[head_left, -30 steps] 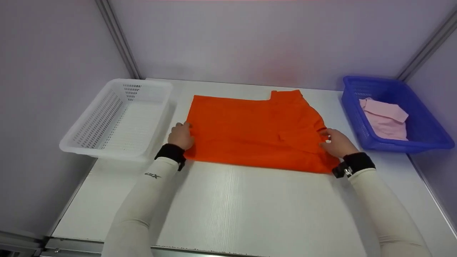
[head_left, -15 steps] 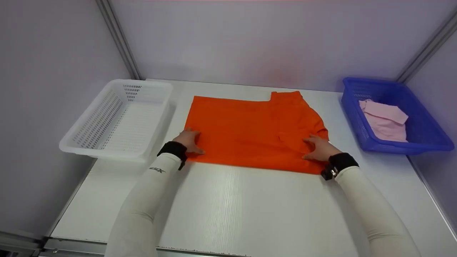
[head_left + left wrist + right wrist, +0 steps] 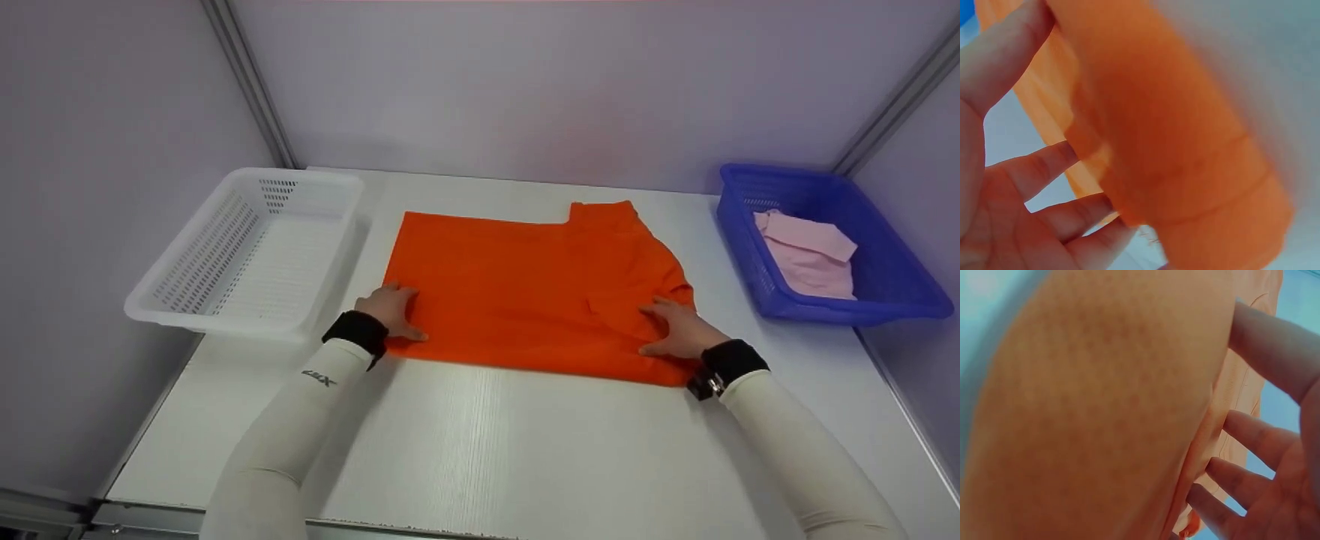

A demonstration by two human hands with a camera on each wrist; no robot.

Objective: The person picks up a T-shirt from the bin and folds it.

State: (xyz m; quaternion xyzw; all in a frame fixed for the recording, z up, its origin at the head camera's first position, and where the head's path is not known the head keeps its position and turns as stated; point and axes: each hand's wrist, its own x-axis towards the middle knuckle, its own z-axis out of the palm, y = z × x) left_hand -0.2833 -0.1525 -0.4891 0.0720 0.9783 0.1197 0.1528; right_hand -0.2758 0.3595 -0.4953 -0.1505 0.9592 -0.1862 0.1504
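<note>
An orange shirt point(image 3: 495, 285) lies folded flat on the white table point(image 3: 480, 442), its narrow raised part pointing to the back right. On its left end rests my left hand point(image 3: 388, 309), thumb and fingers spread apart. My right hand point(image 3: 679, 330) lies on the right end near the sleeve, also with spread fingers. In the left wrist view the fingertips of the left hand point(image 3: 1033, 197) touch the orange cloth point(image 3: 1174, 140). The right wrist view has the right hand's fairly straight fingers point(image 3: 1258, 439) against the shirt's fabric point(image 3: 1100, 405).
A white perforated basket point(image 3: 330, 300) stands left of the shirt. To the right is a blue basket point(image 3: 885, 270) with a folded pink garment point(image 3: 810, 255) inside. Panels close off the back point(image 3: 480, 97) and both sides.
Both hands first moved inward from the shirt's ends, thumbs and fingers spreading over it. Since then the shirt has slid slightly toward me with the hands, the right one shifting a little right.
</note>
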